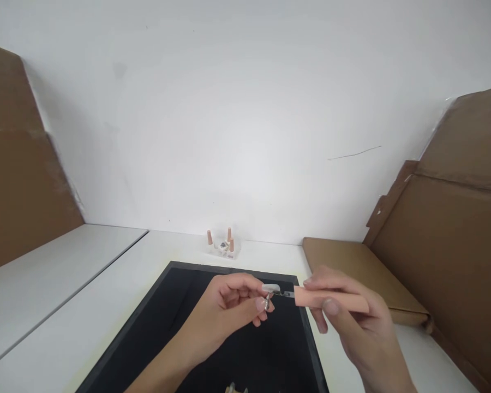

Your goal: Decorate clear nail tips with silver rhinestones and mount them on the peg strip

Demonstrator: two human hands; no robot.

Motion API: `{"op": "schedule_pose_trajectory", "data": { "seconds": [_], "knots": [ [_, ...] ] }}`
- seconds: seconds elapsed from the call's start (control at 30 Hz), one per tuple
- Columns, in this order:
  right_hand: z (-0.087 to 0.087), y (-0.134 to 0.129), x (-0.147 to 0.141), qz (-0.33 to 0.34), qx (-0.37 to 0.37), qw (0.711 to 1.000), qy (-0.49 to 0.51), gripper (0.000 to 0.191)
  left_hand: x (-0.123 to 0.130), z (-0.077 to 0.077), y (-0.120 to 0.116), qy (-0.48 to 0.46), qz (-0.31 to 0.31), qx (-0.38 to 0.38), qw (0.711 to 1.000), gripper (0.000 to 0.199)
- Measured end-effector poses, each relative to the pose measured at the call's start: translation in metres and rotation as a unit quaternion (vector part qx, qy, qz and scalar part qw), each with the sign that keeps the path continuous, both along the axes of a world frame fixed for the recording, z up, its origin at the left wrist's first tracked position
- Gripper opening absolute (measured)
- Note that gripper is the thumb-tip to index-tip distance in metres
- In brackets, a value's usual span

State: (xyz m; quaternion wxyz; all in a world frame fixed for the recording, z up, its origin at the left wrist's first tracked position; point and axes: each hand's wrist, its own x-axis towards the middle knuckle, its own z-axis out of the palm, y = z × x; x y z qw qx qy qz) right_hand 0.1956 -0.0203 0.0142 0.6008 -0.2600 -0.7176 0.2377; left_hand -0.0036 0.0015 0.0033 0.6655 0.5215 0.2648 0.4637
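In the middle of the head view, my left hand (233, 300) pinches a small shiny metal piece (267, 301) between thumb and fingers. A pale, glossy oval (270, 287) sits just above that piece, close to my fingertips. My right hand (347, 311) is wrapped around a slim peach-coloured handle (331, 299), held nearly level. Its narrow greyish end (287, 294) points left and meets or nearly meets the pale oval; contact cannot be made out. Both hands are above a black mat (180, 295) with a dark grey border.
Behind the mat, a clear holder (234, 255) carries several small peach-capped items (209, 237). A flat cardboard box (343, 254) lies at the right. Cardboard panels (20, 180) flank the white table (118, 256). A partly cut-off tan-and-metal object (234, 388) shows at the bottom edge.
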Motion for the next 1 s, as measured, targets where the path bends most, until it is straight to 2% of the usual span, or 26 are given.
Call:
{"op": "schedule_pose_trajectory", "data": {
  "seconds": [0.17,0.37,0.5,0.67,0.87,1.0],
  "knots": [
    [-0.001,0.0,-0.003,-0.017,0.015,1.0,0.007,0.014,-0.002,0.004,-0.004,0.0,-0.011,-0.008,1.0,0.018],
    [0.002,-0.004,-0.007,-0.018,0.02,0.999,-0.047,0.014,-0.003,0.004,-0.004,0.014,-0.01,0.0,1.0,0.021],
    [0.006,-0.005,-0.006,-0.045,0.038,0.995,-0.074,0.01,-0.004,0.004,-0.005,0.007,-0.021,-0.001,1.0,0.019],
    [0.006,-0.007,-0.002,-0.054,0.051,0.992,-0.098,0.015,-0.004,0.006,-0.006,-0.011,-0.037,-0.006,0.999,0.015],
    [0.005,-0.007,0.002,-0.054,0.065,0.992,-0.098,0.017,-0.005,0.009,-0.006,-0.01,-0.042,-0.014,0.999,0.017],
    [0.005,-0.01,0.001,-0.049,0.061,0.994,-0.075,0.016,-0.006,0.008,-0.006,0.007,-0.017,0.004,1.0,0.015]
  ]
}}
